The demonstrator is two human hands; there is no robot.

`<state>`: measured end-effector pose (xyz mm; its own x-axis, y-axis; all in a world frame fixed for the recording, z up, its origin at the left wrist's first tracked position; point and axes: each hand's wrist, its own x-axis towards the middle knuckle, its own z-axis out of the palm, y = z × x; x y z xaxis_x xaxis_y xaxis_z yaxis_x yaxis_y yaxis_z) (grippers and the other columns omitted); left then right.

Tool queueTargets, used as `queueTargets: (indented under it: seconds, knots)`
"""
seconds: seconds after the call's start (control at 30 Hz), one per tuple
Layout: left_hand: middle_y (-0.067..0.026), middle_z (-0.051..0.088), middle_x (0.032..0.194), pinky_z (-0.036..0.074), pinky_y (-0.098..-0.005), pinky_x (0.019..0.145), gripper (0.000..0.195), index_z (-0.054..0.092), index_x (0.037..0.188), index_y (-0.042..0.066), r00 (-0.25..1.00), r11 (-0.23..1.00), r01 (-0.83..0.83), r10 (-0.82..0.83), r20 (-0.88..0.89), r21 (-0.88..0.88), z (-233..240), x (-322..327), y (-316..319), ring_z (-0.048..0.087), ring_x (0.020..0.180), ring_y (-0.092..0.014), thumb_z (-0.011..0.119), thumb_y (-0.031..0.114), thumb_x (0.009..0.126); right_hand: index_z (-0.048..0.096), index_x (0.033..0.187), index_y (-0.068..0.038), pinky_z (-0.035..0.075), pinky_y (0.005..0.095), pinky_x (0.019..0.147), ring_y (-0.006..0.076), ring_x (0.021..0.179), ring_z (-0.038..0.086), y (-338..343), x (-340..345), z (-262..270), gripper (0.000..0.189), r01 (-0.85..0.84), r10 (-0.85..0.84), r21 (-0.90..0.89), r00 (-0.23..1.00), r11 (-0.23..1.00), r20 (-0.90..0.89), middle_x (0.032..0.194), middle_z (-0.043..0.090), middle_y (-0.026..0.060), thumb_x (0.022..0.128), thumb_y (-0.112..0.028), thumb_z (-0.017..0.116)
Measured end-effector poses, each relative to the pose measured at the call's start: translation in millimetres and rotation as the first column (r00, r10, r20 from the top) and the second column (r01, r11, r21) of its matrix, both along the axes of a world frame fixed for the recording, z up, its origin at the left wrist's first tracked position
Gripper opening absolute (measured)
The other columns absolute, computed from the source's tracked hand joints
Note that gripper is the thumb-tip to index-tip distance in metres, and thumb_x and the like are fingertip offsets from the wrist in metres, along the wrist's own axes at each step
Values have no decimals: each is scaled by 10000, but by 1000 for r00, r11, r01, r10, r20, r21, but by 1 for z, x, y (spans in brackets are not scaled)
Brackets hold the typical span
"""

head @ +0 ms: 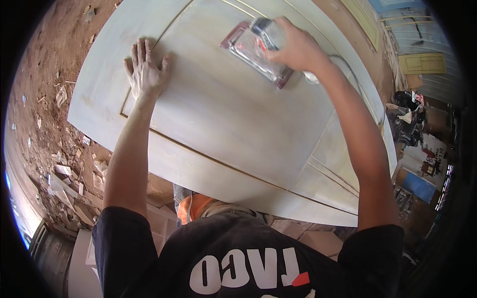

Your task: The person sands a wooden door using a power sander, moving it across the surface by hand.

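A large pale panelled door (223, 123) with grooved lines lies flat before me, its near edge at my waist. Spread flat on its left part is my left hand (147, 72), dusty, holding nothing. My right hand (298, 46) grips the top of an electric sheet sander (257, 52), whose rectangular pad rests on the door's upper middle. The sander and fingers are somewhat blurred. A dark cord (350, 69) runs from near my right wrist along the door's right side. Faint yellowish and grey patches show on the door's surface.
Reddish bare ground (48, 85) with scattered scraps lies on the left, and broken wood pieces (69, 193) are heaped at lower left. Yellow panels (421, 63) stand by a corrugated wall at upper right. A motorcycle (408, 119) is at far right. Cardboard (320, 242) lies below the door.
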<state>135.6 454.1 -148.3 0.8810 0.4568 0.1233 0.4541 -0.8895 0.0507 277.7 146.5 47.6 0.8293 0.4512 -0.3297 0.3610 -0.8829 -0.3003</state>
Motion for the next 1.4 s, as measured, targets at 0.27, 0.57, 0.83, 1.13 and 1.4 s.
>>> queueTargets:
  seconds: [0.27,0.57,0.83,1.13,1.4]
  knots:
    - [-62,180,1727,66,-517,1293,801,223,1648,111,999,1000,-25,25,-40,-1,9,-3,-4,105,1602,-224,410,577,1023,487,1408,-18,506,459,997,430,1197,624,-93,-37,2,809,52,-51,-26,998,998,48,1285,644,276,736,-341,801]
    - [-78,183,1725,61,-533,1290,794,229,1644,96,1000,999,2,-2,16,-32,7,-6,-9,106,1602,-248,395,569,1028,503,1404,-46,506,461,989,421,1198,626,-14,5,-8,814,-84,85,-15,991,996,108,1291,650,261,740,-424,784]
    - [-78,191,1723,57,-533,1290,789,239,1640,94,1000,1000,-6,6,-2,-8,7,-7,-9,107,1601,-247,388,575,1032,430,1456,28,518,473,1034,448,1219,621,88,50,-17,917,-123,128,-46,980,991,154,1286,627,348,748,-392,834]
    - [-68,192,1724,80,-513,1292,800,231,1644,105,1000,1000,-5,5,-12,-1,4,1,-2,120,1600,-230,405,578,1023,464,1445,-24,517,471,984,430,1160,646,12,14,-28,915,-87,76,65,985,994,152,1268,664,269,754,-537,774]
    - [-63,177,1728,65,-512,1294,807,214,1649,109,999,1000,-26,26,-30,-16,7,-2,-5,101,1603,-215,399,583,1023,454,1452,-51,488,463,1029,461,1217,610,-98,-60,-2,885,50,-51,18,997,999,57,1287,633,308,715,-370,826]
